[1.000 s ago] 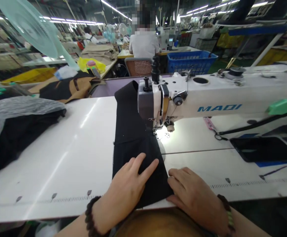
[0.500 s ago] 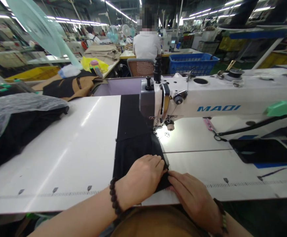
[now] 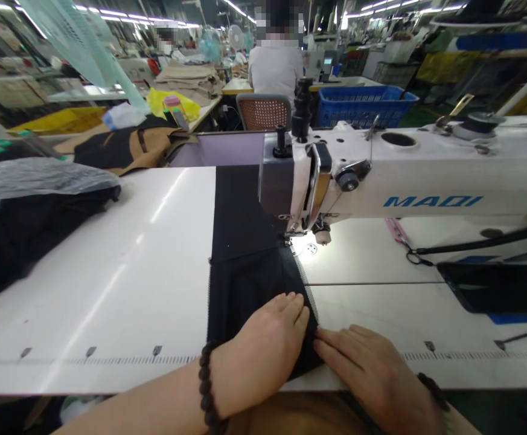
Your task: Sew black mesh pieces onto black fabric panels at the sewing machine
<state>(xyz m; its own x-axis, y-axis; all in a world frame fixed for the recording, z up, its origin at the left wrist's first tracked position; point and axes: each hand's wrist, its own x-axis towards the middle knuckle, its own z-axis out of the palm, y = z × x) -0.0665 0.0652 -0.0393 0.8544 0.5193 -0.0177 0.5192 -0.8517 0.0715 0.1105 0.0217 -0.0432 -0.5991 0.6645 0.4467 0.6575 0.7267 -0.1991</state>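
Note:
A long piece of black fabric (image 3: pixel 249 278) lies on the white table, running back under the sewing machine (image 3: pixel 326 181). A seam crosses it, and its right edge shows a pale mesh-like strip. My left hand (image 3: pixel 267 338) rests on the near part of the fabric, fingers pressed together and curled onto the cloth; its thumb is hidden. At the near right edge, my right hand (image 3: pixel 363 362) pinches the fabric between thumb and fingers. By the lit presser foot (image 3: pixel 290 238), the fabric's right edge meets the needle area; the needle itself is too small to make out.
On the left lies black cloth (image 3: pixel 41 235) partly under clear plastic. A phone (image 3: pixel 494 287) and small pink-handled snips (image 3: pixel 396 231) lie to the right under the machine arm. Behind are a blue basket (image 3: pixel 365 106) and a seated person (image 3: pixel 276 66).
The view has shifted, so the machine appears further right and nearer. Both hands keep their places on the fabric's near end, the right one slightly farther from the left.

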